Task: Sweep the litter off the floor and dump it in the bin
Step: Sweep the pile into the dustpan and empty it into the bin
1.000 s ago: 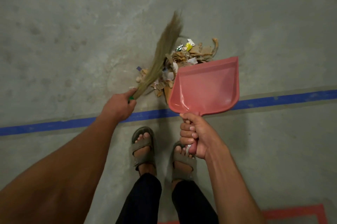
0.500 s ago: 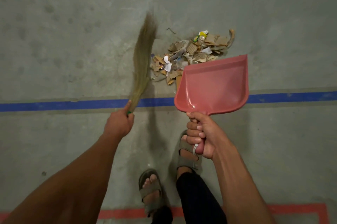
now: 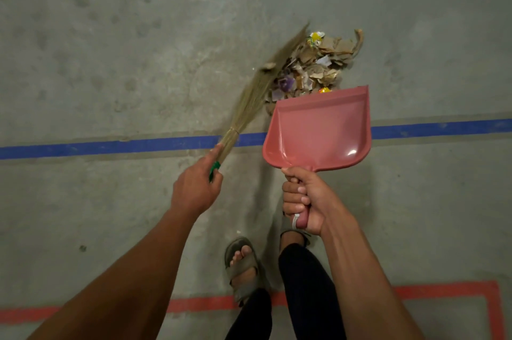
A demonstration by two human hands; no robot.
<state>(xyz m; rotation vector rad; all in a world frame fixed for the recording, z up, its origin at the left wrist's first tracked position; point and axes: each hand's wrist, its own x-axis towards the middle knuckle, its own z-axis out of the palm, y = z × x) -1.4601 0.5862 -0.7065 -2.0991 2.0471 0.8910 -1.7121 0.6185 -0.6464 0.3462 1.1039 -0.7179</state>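
Observation:
A heap of litter [image 3: 321, 62], mostly torn cardboard scraps with bits of coloured wrapper, lies on the grey concrete floor ahead of me. My left hand [image 3: 195, 190] grips the green handle of a straw broom [image 3: 266, 82], whose bristles lean up and right against the left side of the heap. My right hand [image 3: 303, 195] is closed around the handle of a pink dustpan [image 3: 318, 132], held with its open lip at the near edge of the litter. The pan looks empty. No bin is in view.
A blue tape line [image 3: 110, 147] crosses the floor under the pan and broom. A red tape line [image 3: 443, 292] runs behind my sandalled feet [image 3: 243, 267]. Bare concrete spreads all around.
The broom has swung from upright on the left back to the right into the litter, packing the heap tighter toward the dustpan. The dustpan stays at the heap's near edge.

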